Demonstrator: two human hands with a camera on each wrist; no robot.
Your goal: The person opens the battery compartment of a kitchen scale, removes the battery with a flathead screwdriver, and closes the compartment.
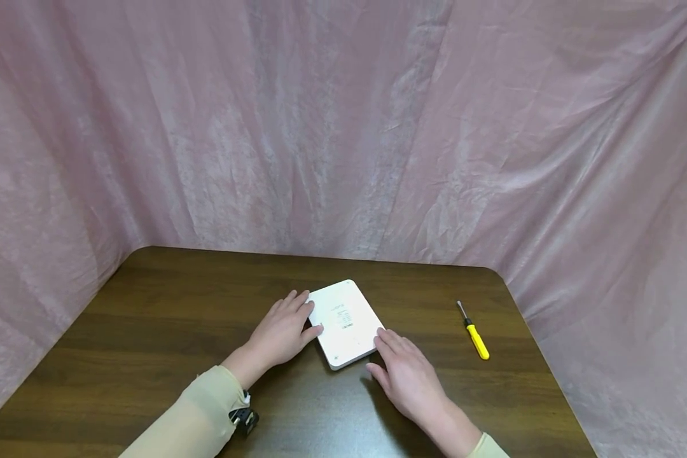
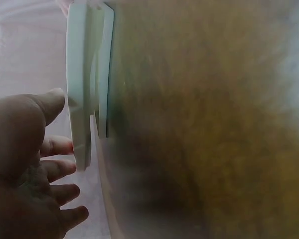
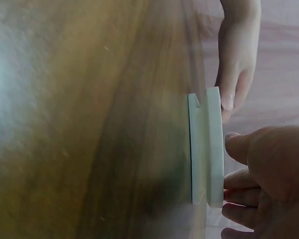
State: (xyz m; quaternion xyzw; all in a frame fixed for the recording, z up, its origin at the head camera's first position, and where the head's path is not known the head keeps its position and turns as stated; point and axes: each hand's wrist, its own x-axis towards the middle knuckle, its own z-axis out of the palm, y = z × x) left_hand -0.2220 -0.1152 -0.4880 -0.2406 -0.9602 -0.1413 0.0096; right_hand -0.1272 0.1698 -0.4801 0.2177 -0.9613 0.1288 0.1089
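A white, flat, rectangular device (image 1: pixel 348 318) with rounded corners lies on the table, a small printed label on its upward face. From the side, in the left wrist view, the device (image 2: pixel 78 74) shows two layers with a gap between them. My left hand (image 1: pixel 283 332) rests at its left edge, fingers extended, thumb on the near part of that edge. At the near right corner, my right hand (image 1: pixel 408 376) touches the edge with outstretched fingertips, its thumb apart from them. In the right wrist view, the right hand (image 3: pixel 276 184) is beside the upper slab.
A screwdriver (image 1: pixel 476 338) with a yellow handle lies on the right of the dark wooden table (image 1: pixel 149 331), its tip toward the back. Pink curtains (image 1: pixel 320 127) hang behind the table and at its sides. A small black camera (image 1: pixel 244 420) sits at my left wrist.
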